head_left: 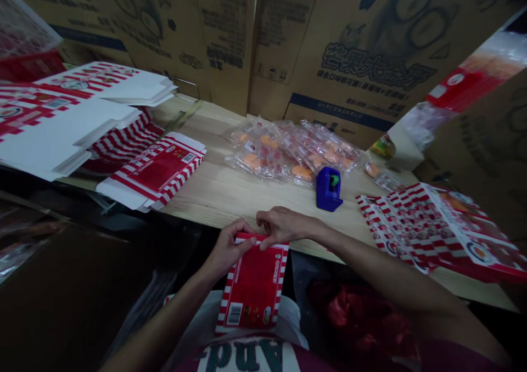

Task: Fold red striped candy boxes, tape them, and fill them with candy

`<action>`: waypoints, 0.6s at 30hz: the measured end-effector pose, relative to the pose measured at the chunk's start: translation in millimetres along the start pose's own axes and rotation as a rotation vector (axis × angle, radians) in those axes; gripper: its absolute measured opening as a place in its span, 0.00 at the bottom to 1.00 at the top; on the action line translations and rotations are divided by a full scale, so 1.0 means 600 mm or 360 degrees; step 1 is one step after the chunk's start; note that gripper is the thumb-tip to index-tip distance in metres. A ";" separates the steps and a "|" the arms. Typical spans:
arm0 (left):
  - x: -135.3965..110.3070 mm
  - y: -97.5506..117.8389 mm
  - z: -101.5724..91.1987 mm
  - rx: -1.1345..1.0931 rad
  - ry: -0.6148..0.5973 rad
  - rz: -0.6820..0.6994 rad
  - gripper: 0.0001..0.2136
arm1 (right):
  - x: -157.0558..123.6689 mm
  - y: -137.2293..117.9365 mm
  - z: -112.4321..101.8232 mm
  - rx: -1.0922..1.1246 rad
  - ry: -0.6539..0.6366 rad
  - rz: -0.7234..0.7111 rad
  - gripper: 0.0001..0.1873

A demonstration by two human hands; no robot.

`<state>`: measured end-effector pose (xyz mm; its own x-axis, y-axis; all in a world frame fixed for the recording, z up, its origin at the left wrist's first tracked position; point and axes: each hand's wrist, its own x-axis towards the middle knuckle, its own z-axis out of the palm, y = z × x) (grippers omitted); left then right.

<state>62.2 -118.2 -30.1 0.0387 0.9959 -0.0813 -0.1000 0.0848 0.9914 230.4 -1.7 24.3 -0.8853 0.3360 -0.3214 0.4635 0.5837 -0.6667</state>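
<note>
A red box with striped red-and-white edges (257,284) rests against my lap at the table's front edge, its barcode near the bottom. My left hand (231,246) grips its upper left corner, thumb on the face and fingers behind. At the top edge my right hand (280,225) is curled, thumb and fingertips pinching the box's upper rim. The fingers behind the box are partly hidden. Beyond my right hand stands a blue tape dispenser (328,191).
Clear packets of sweets (263,150) lie mid-table. Flat white-and-red cartons (45,125) and a stack of striped box blanks (158,166) are at left. Printed striped boxes (444,226) sit at right. Large brown cartons (362,48) wall off the back.
</note>
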 end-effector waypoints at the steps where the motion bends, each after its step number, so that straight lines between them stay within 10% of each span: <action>1: -0.002 0.002 0.000 0.0010 -0.0012 0.0029 0.09 | 0.000 0.010 0.004 0.0205 -0.0069 0.0005 0.21; 7: -0.030 -0.001 0.007 -0.0374 -0.0090 -0.0225 0.17 | 0.001 0.055 0.046 0.1554 -0.0452 0.0180 0.24; 12: -0.062 0.005 -0.001 -0.0459 -0.0355 -0.0452 0.19 | -0.016 0.048 0.068 0.2001 -0.0258 0.0240 0.24; 18: -0.037 0.109 -0.017 0.0361 -0.0212 0.0560 0.17 | -0.070 0.069 0.023 0.1809 0.0445 0.0233 0.26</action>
<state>44.6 -134.3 35.7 0.1708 0.9491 0.2648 0.0903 -0.2827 0.9549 286.4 -1.7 1.2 -0.7222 0.5779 -0.3801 0.1360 -0.4201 -0.8972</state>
